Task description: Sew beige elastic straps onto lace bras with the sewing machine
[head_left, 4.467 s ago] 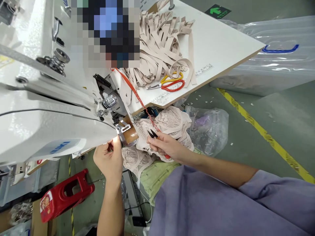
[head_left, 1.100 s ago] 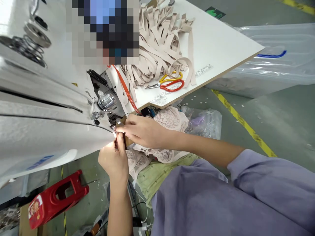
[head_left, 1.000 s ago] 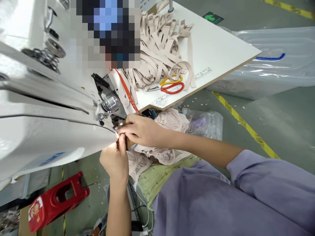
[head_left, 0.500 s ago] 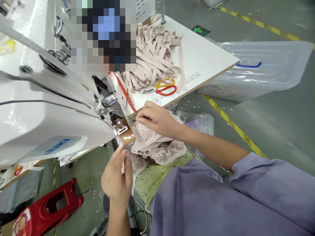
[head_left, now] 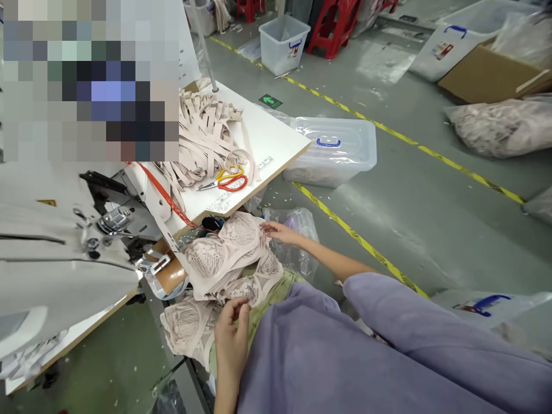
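Observation:
Beige lace bras lie piled over my lap beside the sewing machine (head_left: 116, 241). My right hand (head_left: 282, 233) is at the far right edge of the upper lace bra (head_left: 241, 231), its fingertips closed on the fabric. Lower down, my left hand (head_left: 232, 336) is half-curled, thumb apart from the fingers and nothing visible in it. It is close to the bras on my lap, near another lace bra (head_left: 181, 328) that hangs to its left. The machine's metal presser parts (head_left: 160, 263) are left of the upper bra.
On the white table (head_left: 276, 144) are a heap of beige straps (head_left: 202, 135) and red-and-yellow scissors (head_left: 232, 180). A red ribbon (head_left: 166, 195) runs down to the table's edge. Beyond stands a lidded clear bin (head_left: 345, 138); a plastic bag (head_left: 302, 241) is behind my right hand.
My view has swung to the right. My right hand has moved away from the machine to the bra's far edge. My left hand has dropped from beside the needle area to my lap.

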`<state>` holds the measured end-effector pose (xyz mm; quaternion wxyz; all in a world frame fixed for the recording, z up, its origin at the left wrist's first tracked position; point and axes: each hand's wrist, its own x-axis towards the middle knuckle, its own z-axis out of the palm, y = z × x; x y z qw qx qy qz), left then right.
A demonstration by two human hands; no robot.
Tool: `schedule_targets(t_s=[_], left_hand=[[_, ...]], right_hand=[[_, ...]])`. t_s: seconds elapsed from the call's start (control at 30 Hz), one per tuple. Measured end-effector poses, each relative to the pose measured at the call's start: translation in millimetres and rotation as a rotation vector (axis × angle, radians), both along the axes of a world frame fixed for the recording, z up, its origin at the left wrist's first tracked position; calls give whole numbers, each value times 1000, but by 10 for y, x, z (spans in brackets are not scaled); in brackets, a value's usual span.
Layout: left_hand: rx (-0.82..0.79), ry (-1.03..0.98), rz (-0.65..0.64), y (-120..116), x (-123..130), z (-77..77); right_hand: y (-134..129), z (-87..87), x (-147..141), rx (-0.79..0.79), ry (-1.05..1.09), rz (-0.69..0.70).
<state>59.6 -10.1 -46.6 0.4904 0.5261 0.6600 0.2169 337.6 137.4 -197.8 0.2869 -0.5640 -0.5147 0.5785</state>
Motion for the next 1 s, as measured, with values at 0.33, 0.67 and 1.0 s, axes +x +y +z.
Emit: schedule_targets(t_s=[0.33,0.67,1.0], left_hand=[[239,-16,-63,411,656,-60],[-48,-207,-47,225,179,290],[71,-138,218,97,-117,395]], right_hand=[[-344,1139,-85,106,134,197],[1299,1915,-134,534,-431,-66],[1764,2331,-794,816,-195,-225]])
